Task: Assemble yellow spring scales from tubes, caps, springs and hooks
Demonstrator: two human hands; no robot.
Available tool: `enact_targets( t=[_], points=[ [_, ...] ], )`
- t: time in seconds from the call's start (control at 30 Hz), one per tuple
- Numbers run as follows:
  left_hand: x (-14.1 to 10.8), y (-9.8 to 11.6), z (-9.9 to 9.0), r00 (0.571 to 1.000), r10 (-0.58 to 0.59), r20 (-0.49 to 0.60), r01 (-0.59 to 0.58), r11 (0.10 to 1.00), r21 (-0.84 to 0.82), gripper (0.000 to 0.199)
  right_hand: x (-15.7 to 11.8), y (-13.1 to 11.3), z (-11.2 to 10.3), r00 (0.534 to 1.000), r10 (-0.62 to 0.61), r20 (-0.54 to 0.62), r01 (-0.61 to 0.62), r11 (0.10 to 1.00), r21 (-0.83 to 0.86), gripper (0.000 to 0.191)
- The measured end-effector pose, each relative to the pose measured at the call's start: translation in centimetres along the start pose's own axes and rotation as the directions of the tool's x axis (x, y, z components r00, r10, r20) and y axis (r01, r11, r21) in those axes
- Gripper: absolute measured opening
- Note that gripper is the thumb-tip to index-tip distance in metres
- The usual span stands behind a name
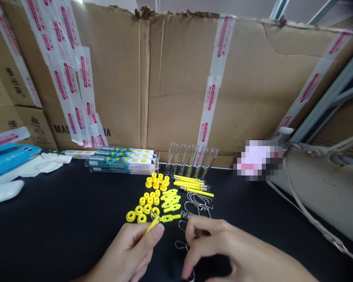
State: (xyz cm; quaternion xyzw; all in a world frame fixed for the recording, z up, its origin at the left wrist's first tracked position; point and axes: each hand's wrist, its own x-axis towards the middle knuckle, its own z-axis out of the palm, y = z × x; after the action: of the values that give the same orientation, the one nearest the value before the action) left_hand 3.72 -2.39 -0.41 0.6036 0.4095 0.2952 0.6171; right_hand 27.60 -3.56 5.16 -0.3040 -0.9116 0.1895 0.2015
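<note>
Left grip [126, 250] pinches a yellow rod [151, 227]; right grip [207, 244] half open near wire loops [181, 246] (yellow rings [141, 207] alongside).

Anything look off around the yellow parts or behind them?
Nothing among the parts looks spilled or damaged: the yellow rings and yellow clips sit in tidy groups. Only the cardboard backing looks rough, torn ragged along its top edge.

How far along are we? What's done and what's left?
Done: yellow rings, yellow clips, yellow rods and wire hooks lie sorted in separate groups. In hand: the left hand pinches a yellow rod; the right hand is at the wire loops. Left: those groups are still loose, and clear tubes stand lined up behind them.
</note>
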Motion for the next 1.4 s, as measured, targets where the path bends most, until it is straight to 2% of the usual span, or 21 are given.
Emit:
enact_targets(
  t=[0.17, 0.27, 0.37, 0.4, 0.47, 0.53, 0.57, 0.63, 0.67, 0.73, 0.83, 0.93, 1.03, 1.1, 1.17, 1.23, 1.27, 1.3, 1.33, 1.4],
  points=[
    [-0.3, 0.5, 0.0, 1.000, -0.009, -0.021, 0.010, 0.999, 0.053, 0.069, 0.3, 0.2, 0.8, 0.992, 0.088, 0.096, -0.075, 0.989, -0.130, 0.022],
    [-0.4, 0.6, -0.1, 0.999, 0.023, -0.026, -0.020, 0.992, 0.124, 0.069, 0.3, 0.8, -0.1, 0.955, 0.214, 0.203, -0.201, 0.976, -0.081, 0.019],
    [-0.3, 0.6, -0.2, 0.998, 0.067, -0.011, -0.064, 0.980, 0.189, 0.070, 0.2, 1.2, -1.0, 0.935, 0.282, 0.215, -0.292, 0.956, 0.015, 0.020],
    [-0.2, 0.6, -0.3, 0.996, 0.084, -0.003, -0.081, 0.975, 0.206, 0.070, 0.2, 1.1, -1.0, 0.944, 0.277, 0.178, -0.293, 0.954, 0.069, 0.018],
    [0.0, 0.4, -0.4, 0.990, 0.135, 0.035, -0.139, 0.954, 0.264, 0.072, 0.3, 0.9, -0.5, 0.968, 0.250, 0.027, -0.251, 0.949, 0.194, 0.018],
    [-0.1, 0.4, -0.4, 0.978, 0.190, 0.085, -0.207, 0.917, 0.340, 0.072, 0.6, 0.3, 0.7, 0.965, 0.209, -0.161, -0.155, 0.943, 0.295, 0.040],
    [-0.2, 0.4, -0.4, 0.973, 0.205, 0.106, -0.229, 0.900, 0.370, 0.071, 0.7, 0.0, 1.4, 0.962, 0.172, -0.211, -0.098, 0.943, 0.318, 0.053],
    [-0.6, 0.5, -0.1, 0.971, 0.207, 0.120, -0.238, 0.886, 0.398, 0.066, 1.2, -0.4, 2.7, 0.975, 0.093, -0.200, -0.028, 0.952, 0.304, 0.066],
    [-0.8, 0.7, 0.0, 0.973, 0.198, 0.117, -0.229, 0.888, 0.398, 0.063, 1.5, -0.5, 3.2, 0.983, 0.050, -0.175, 0.002, 0.958, 0.285, 0.065],
    [-1.1, 0.9, 0.1, 0.976, 0.181, 0.124, -0.216, 0.886, 0.410, 0.059, 2.0, -0.5, 4.0, 0.985, -0.010, -0.175, 0.056, 0.964, 0.260, 0.048],
    [-1.0, 1.0, 0.1, 0.974, 0.184, 0.132, -0.223, 0.880, 0.420, 0.060, 2.2, 0.2, 4.5, 0.952, -0.014, -0.307, 0.100, 0.959, 0.267, 0.016],
    [-0.3, 0.6, -0.2, 0.975, 0.195, 0.109, -0.221, 0.909, 0.352, 0.069, 1.9, 1.0, 4.1, 0.908, -0.028, -0.419, 0.122, 0.972, 0.199, 0.013],
    [0.2, 0.1, -0.4, 0.979, 0.178, 0.103, -0.201, 0.937, 0.286, 0.077, 1.6, 1.2, 3.2, 0.876, -0.073, -0.476, 0.143, 0.983, 0.114, 0.007],
    [0.4, -0.1, -0.4, 0.981, 0.165, 0.103, -0.186, 0.951, 0.248, 0.080, 1.5, 1.1, 2.4, 0.872, -0.082, -0.483, 0.151, 0.983, 0.104, 0.007],
    [0.4, -0.2, -0.5, 0.984, 0.147, 0.098, -0.164, 0.967, 0.196, 0.081, 1.3, 0.9, 1.4, 0.875, -0.016, -0.484, 0.089, 0.988, 0.129, 0.008],
    [0.4, -0.3, -0.5, 0.989, 0.126, 0.084, -0.136, 0.982, 0.132, 0.080, 0.9, 1.0, 0.3, 0.894, 0.154, -0.421, -0.080, 0.979, 0.188, 0.016],
    [0.5, -0.3, -0.5, 0.990, 0.115, 0.077, -0.123, 0.988, 0.098, 0.079, 0.6, 1.1, -0.2, 0.905, 0.259, -0.337, -0.194, 0.957, 0.214, 0.022],
    [0.5, -0.3, -0.5, 0.992, 0.106, 0.067, -0.111, 0.992, 0.065, 0.077, 0.4, 1.3, -0.7, 0.917, 0.347, -0.197, -0.304, 0.927, 0.221, 0.026],
    [0.5, -0.3, -0.5, 0.993, 0.100, 0.058, -0.102, 0.994, 0.037, 0.075, 0.1, 1.5, -1.1, 0.909, 0.415, -0.040, -0.399, 0.895, 0.201, 0.028],
    [0.7, -0.3, -0.4, 0.995, 0.093, 0.034, -0.093, 0.996, -0.002, 0.072, -0.3, 1.9, -1.4, 0.849, 0.489, 0.201, -0.514, 0.852, 0.099, 0.030]
  ],
)
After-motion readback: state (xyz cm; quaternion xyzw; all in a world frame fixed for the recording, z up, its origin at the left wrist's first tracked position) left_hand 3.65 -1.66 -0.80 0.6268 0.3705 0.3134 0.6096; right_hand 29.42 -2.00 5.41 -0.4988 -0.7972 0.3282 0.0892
